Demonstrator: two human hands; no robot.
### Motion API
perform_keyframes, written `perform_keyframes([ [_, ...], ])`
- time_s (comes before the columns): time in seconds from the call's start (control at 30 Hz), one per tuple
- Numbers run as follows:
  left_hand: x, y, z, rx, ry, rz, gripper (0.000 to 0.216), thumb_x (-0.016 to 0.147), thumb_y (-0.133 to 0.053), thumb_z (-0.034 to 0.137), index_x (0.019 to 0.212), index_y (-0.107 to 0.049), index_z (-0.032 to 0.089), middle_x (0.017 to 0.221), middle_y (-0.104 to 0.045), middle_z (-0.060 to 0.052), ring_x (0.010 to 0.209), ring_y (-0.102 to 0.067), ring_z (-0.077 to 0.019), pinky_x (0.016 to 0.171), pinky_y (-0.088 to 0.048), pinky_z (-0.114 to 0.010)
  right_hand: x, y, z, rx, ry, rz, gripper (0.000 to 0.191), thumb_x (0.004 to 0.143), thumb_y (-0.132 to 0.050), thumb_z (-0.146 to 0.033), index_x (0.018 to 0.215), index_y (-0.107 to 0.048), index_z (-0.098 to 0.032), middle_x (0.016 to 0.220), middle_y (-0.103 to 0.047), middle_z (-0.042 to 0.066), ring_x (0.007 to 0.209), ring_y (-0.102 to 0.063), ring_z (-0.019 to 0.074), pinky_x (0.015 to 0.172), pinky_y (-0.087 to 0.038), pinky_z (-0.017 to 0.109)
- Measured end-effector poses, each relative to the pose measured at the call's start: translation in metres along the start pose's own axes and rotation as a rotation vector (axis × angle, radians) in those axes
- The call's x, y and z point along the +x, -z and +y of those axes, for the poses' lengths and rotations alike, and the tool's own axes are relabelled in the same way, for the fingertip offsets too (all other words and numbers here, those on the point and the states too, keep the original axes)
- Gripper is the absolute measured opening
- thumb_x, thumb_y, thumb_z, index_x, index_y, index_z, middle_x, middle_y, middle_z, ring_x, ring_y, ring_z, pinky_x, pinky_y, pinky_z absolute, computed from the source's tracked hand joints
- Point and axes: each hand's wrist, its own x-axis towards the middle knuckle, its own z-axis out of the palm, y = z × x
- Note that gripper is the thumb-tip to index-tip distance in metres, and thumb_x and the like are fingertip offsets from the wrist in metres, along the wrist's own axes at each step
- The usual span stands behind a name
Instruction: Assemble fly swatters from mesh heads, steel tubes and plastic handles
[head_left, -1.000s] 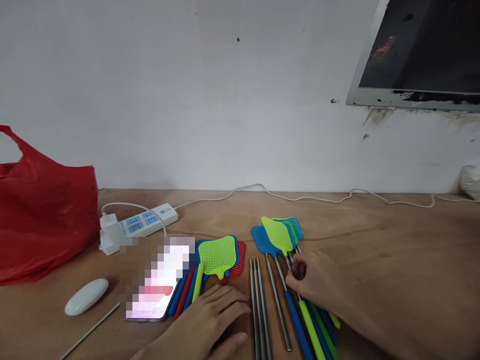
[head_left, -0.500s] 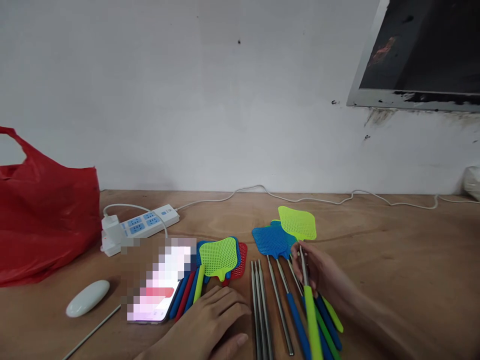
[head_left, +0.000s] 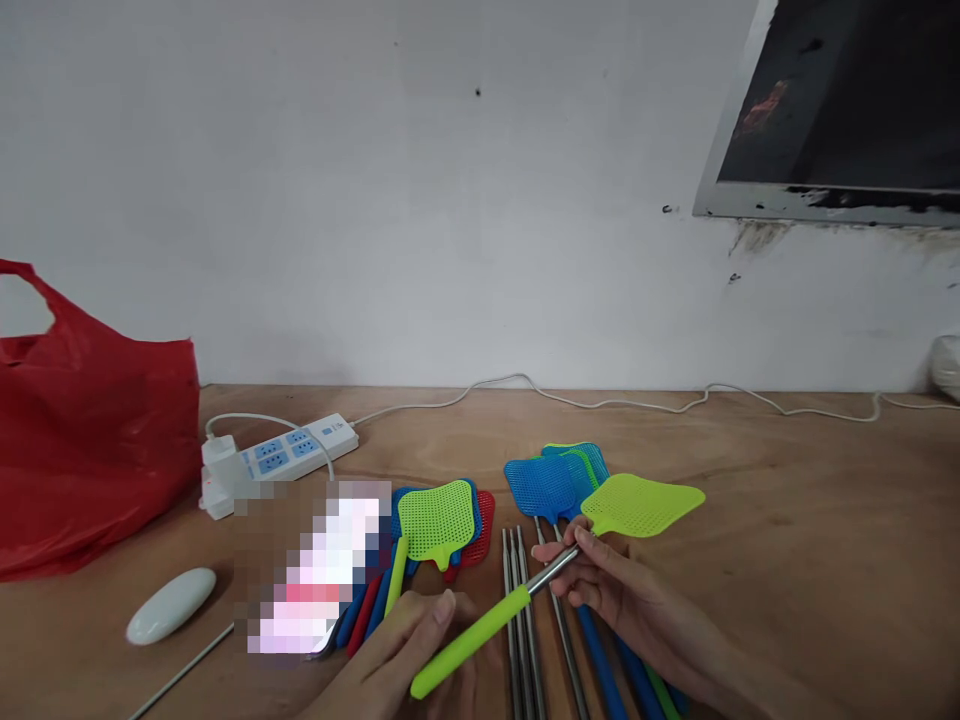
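Note:
My right hand [head_left: 611,580] pinches the metal shaft of a yellow-green fly swatter [head_left: 480,635] just below its mesh head. The swatter lies slanted, its handle end pointing down to the left. Beside that handle end is my left hand [head_left: 401,640], thumb raised and fingers apart, partly blurred, holding nothing. Under and beyond the held swatter lie blue and green fly swatters [head_left: 541,488]. Several bare metal rods [head_left: 519,600] rest between the hands. Left of them are loose swatter heads [head_left: 437,520], yellow-green on top of blue and red, and coloured handles [head_left: 365,610].
A phone [head_left: 322,580] with a lit, pixelated screen lies at the left. Beyond it is a white power strip [head_left: 300,450] with a charger and cable. A white oval object [head_left: 171,605] and a red plastic bag [head_left: 97,440] are farther left.
My right hand has turned the yellow-green swatter from nearly upright to slanted, its head swinging right and its handle left. My left hand has rolled from palm-down to thumb-up beside the handle.

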Motion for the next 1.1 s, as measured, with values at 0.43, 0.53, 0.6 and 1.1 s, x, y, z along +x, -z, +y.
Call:
perform_keyframes([
  [0.43, 0.007, 0.005, 0.001, -0.038, 0.039, -0.04, 0.044, 0.086, -0.063, 0.064, 0.089, -0.055, 0.02, 0.067, -0.047, 0.007, 0.055, -0.048, -0.0099, 0.055, -0.035, -0.023, 0.004, 0.006, 0.006, -0.149, 0.127, 0.214, 0.031, 0.07, -0.085, -0.046, 0.085, -0.078, -0.019, 0.072, -0.068, 0.001, 0.065, -0.06, 0.0133, 0.058, -0.052, 0.023],
  [0.53, 0.008, 0.0, -0.002, 0.033, 0.063, -0.007, 0.048, 0.083, -0.062, 0.069, 0.092, -0.059, 0.022, 0.069, -0.045, 0.006, 0.061, -0.044, -0.0117, 0.058, -0.037, -0.023, 0.001, 0.004, 0.01, -0.203, 0.075, 0.177, 0.034, 0.068, -0.086, -0.047, 0.085, -0.079, -0.018, 0.071, -0.068, 0.002, 0.065, -0.061, 0.0135, 0.058, -0.052, 0.023],
  [0.6, 0.008, -0.003, -0.007, 0.081, 0.048, 0.024, 0.052, 0.08, -0.062, 0.072, 0.098, -0.062, 0.022, 0.072, -0.046, 0.005, 0.067, -0.043, -0.0132, 0.063, -0.038, -0.024, 0.0, 0.003, 0.015, -0.243, 0.055, 0.135, 0.036, 0.067, -0.086, -0.048, 0.087, -0.079, -0.019, 0.07, -0.068, 0.002, 0.065, -0.062, 0.0143, 0.059, -0.053, 0.025],
  [1.1, 0.001, -0.003, -0.012, 0.067, 0.048, -0.013, 0.05, 0.085, -0.058, 0.071, 0.095, -0.061, 0.022, 0.068, -0.048, 0.005, 0.055, -0.041, -0.0109, 0.051, -0.034, -0.021, -0.004, 0.007, 0.015, -0.258, 0.139, 0.113, 0.028, 0.075, -0.081, -0.044, 0.087, -0.073, -0.021, 0.068, -0.066, 0.0, 0.062, -0.06, 0.015, 0.059, -0.05, 0.028],
])
